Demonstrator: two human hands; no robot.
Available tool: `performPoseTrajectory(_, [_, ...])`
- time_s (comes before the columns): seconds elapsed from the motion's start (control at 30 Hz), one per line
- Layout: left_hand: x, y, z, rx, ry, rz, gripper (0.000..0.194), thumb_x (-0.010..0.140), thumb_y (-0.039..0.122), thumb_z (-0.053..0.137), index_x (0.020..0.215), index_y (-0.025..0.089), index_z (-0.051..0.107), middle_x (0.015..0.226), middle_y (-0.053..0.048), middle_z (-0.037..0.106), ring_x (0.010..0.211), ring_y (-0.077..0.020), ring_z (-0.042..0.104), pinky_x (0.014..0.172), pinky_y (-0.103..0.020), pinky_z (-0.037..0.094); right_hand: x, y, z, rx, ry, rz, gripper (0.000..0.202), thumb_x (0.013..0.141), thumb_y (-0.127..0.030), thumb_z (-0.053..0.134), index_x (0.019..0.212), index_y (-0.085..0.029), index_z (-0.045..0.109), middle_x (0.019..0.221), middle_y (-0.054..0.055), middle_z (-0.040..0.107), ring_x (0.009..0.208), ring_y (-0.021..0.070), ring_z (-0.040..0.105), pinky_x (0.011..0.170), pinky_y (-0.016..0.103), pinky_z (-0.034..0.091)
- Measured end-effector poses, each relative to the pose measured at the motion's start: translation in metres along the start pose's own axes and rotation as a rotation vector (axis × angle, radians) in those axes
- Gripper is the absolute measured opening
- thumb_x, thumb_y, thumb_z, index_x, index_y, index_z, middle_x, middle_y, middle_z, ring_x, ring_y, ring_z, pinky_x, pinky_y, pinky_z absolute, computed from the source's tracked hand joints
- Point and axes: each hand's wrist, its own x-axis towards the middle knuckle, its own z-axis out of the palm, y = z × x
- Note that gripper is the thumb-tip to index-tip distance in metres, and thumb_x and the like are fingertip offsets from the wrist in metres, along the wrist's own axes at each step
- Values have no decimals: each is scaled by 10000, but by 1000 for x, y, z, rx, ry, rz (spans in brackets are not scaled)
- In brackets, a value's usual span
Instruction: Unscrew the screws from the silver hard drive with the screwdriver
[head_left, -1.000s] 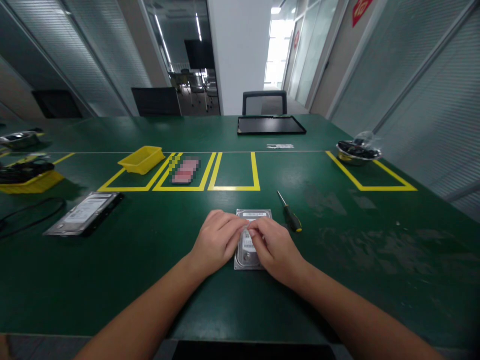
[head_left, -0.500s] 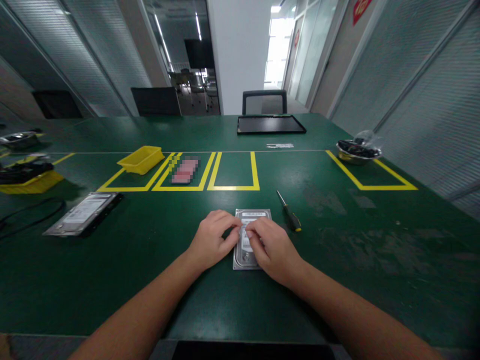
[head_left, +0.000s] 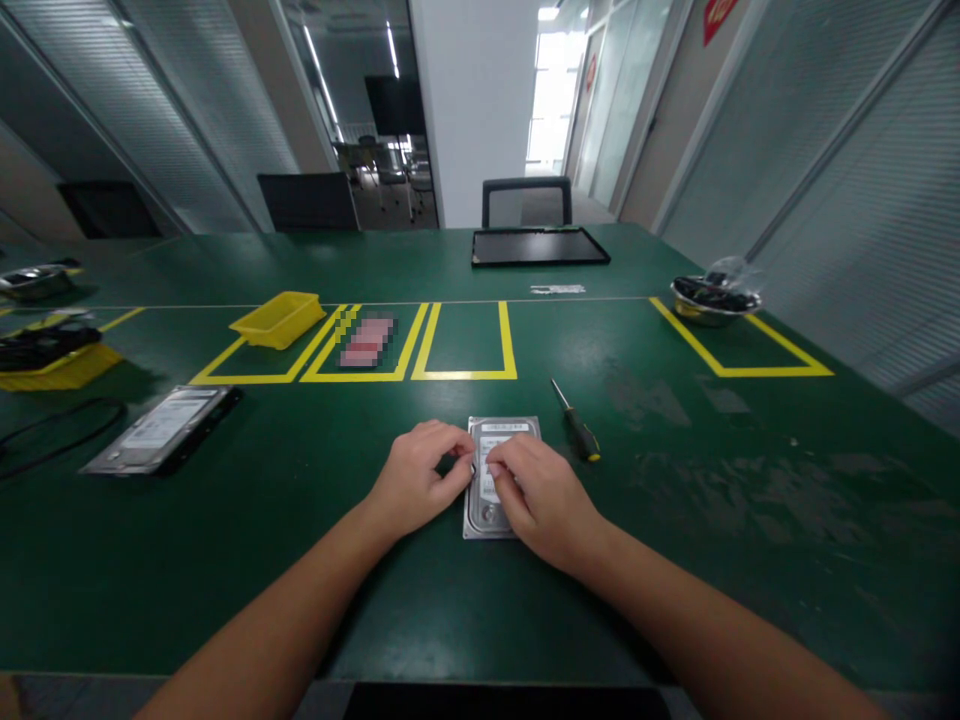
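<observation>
A silver hard drive with a white label lies flat on the green table in front of me. At its left edge is my left hand, thumb and index finger pinched together; a tiny glint shows by the fingertips, too small to name. Over the label and right side rests my right hand, its fingers also in a pinch, with whatever they hold hidden. Much of the drive's right half is covered by that hand. Just to the right lies a screwdriver with a dark and yellow handle, its tip pointing away.
Farther left lies another hard drive, with a black cable beyond it. A yellow tray, a blurred-out pink item and a metal bowl of dark parts stand by yellow tape outlines. A black panel lies at the back.
My left hand's fingertips have drawn slightly left, away from the right hand's. The whole view has shifted a little; the drive and screwdriver lie as before.
</observation>
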Motion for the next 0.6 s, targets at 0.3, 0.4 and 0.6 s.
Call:
performPoseTrajectory(0.3, [0, 1, 2, -31, -70, -57, 92, 919, 188, 526, 930, 178, 616, 837, -5, 641, 788, -151, 594, 724, -276, 429, -2, -1, 0, -27, -18, -19, 198, 972, -204, 373, 888, -155, 546, 878, 62, 555, 842, 166, 497, 772, 303, 389])
performPoseTrajectory(0.4, [-1, 0, 2, -50, -67, -59, 83, 907, 175, 548, 918, 180, 630, 839, 1, 654, 784, -142, 608, 723, -266, 435, -2, 0, 1, -34, -21, -20, 195, 969, -199, 375, 894, -155, 550, 880, 63, 558, 848, 169, 501, 779, 305, 393])
performPoseTrajectory(0.6, [0, -3, 2, -62, -51, -25, 89, 907, 184, 577, 925, 181, 664, 862, -8, 690, 803, -149, 622, 742, -275, 455, -2, 0, 2, -30, -35, -31, 192, 961, -188, 381, 913, -148, 562, 894, 71, 573, 862, 175, 507, 799, 317, 409])
